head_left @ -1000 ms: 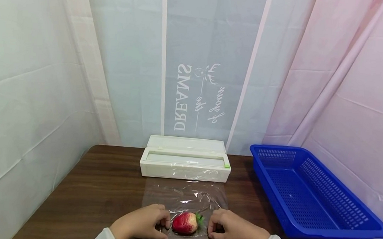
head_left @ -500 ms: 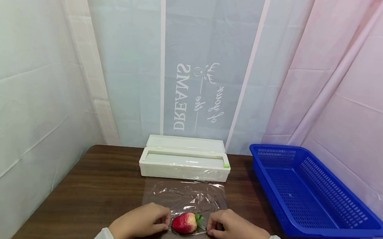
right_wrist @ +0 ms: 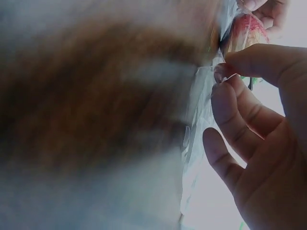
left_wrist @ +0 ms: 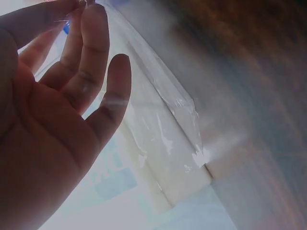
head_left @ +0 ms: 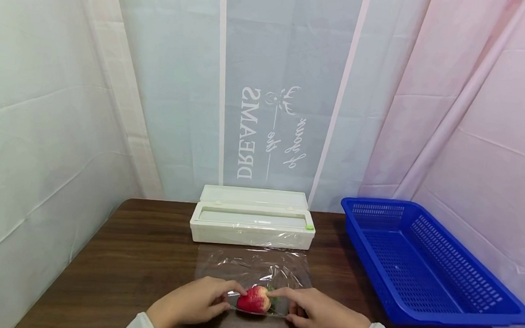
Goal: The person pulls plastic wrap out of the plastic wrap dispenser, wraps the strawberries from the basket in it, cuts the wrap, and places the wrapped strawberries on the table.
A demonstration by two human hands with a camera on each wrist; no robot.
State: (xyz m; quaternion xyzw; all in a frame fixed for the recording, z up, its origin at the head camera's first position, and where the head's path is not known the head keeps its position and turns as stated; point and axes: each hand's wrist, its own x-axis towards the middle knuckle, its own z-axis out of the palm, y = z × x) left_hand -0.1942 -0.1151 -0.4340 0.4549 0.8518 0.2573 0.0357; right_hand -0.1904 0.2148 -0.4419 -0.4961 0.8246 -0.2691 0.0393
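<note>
A large red-and-cream strawberry (head_left: 252, 301) with green leaves lies on a sheet of cling film (head_left: 237, 264) near the table's front. The film's near edge is drawn up against the fruit. My left hand (head_left: 195, 301) pinches that edge at the left, its index finger reaching onto the strawberry. On the leafy side, my right hand (head_left: 323, 311) pinches the other corner between thumb and fingers, index finger stretched to the fruit's top. The right wrist view shows the film (right_wrist: 194, 110) between those fingertips. The left wrist view cuts off the left fingertips at its top edge.
Behind the strawberry stands a white cling-film dispenser box (head_left: 252, 236), lid up, with a green slider (head_left: 309, 227); the film runs out from its front. A blue perforated basket (head_left: 433, 277) sits on the right of the brown wooden table (head_left: 113, 275). Cloth walls surround the table.
Both hands have taken the film's near edge, which now rises at the strawberry's front. The index fingers have stretched inward onto the fruit, which has tipped slightly away from me.
</note>
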